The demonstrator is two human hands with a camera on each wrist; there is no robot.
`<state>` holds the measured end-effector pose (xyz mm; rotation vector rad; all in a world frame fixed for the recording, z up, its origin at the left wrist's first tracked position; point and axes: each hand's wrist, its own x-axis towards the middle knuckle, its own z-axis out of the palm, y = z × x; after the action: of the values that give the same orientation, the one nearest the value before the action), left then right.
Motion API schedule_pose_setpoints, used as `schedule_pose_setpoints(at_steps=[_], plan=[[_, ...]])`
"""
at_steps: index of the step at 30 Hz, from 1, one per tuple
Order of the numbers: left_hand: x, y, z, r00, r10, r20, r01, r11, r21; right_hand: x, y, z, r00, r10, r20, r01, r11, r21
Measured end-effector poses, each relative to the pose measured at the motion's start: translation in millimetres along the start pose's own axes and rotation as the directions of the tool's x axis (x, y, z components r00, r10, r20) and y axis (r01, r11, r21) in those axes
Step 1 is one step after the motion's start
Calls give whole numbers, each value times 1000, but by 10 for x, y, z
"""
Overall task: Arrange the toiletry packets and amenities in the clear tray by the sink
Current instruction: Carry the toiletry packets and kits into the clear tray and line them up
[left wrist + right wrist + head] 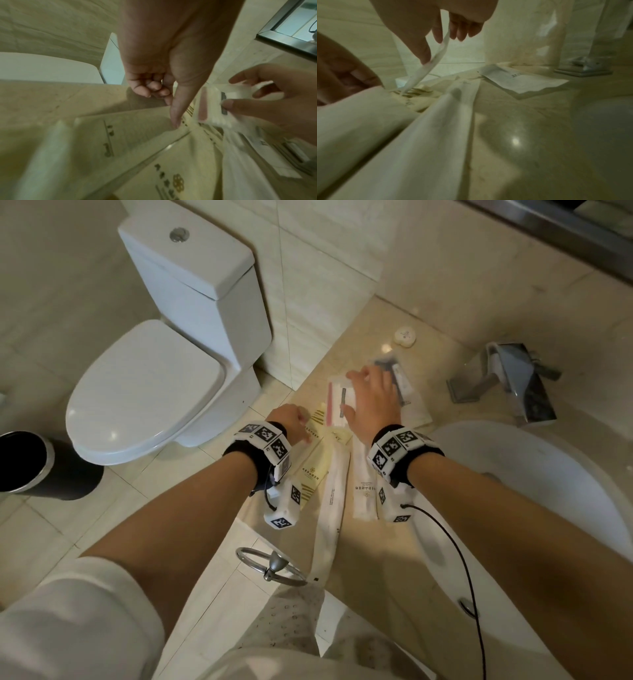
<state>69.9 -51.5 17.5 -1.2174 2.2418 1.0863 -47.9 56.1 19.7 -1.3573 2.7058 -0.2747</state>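
Note:
Several toiletry packets lie in a loose heap on the beige counter (359, 337) left of the sink. My right hand (371, 400) pinches a clear packet with a pink strip (337, 405) between thumb and fingers; it hangs edge-on (436, 54) in the right wrist view, tilted above the heap. My left hand (294, 426) has its fingers curled, and one straight digit (175, 119) presses on a cream packet with gold stripes (313, 470). Beside it lie a long white packet (332, 501) and a short white one (364, 491). I cannot make out a clear tray.
A packet with dark items (399, 373) and a flat white one (416, 410) lie beyond my right hand. A small round white soap (405, 337) sits near the wall. Faucet (507, 378) and basin (548, 491) are right; toilet (164, 371), bin (24, 460) and towel ring (270, 566) left and below.

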Motion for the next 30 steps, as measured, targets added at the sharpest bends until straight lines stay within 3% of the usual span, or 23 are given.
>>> schedule_pose_setpoints(at_steps=[2,4,8,11,13,16,21,24,27,30], plan=[[-2,-11,-15,1000,-12,11,12,1000,3,-13,-61,37,997,-75,8,75,994,-85],[2,-31,-27,999,-16,30,16,1000,-6,-6,-93,66,997,-70,39,74,991,-109],[-21,-34,-101,1000,3,-25,-3,1000,-17,19,-127,54,981,-145,132,137,988,73],[-81,0,-260,998,3,-70,-2,1000,8,21,-184,15,955,-205,214,183,976,115],[-132,49,-396,995,32,-98,-29,999,33,50,-215,-65,953,-169,252,143,983,120],[-234,166,-568,991,76,-109,-67,994,81,103,-250,-215,943,-108,316,13,957,288],[-407,470,-782,982,154,-109,-144,985,94,170,-171,-381,953,-41,299,-96,897,431],[-542,711,-839,969,225,-102,-209,967,147,156,-29,-508,954,49,297,-222,780,585],[-631,903,-789,965,254,-67,-238,954,180,63,151,-686,961,90,261,-257,636,728],[-690,1136,-602,967,255,9,-253,953,166,-137,499,-891,963,83,257,-254,603,756]])
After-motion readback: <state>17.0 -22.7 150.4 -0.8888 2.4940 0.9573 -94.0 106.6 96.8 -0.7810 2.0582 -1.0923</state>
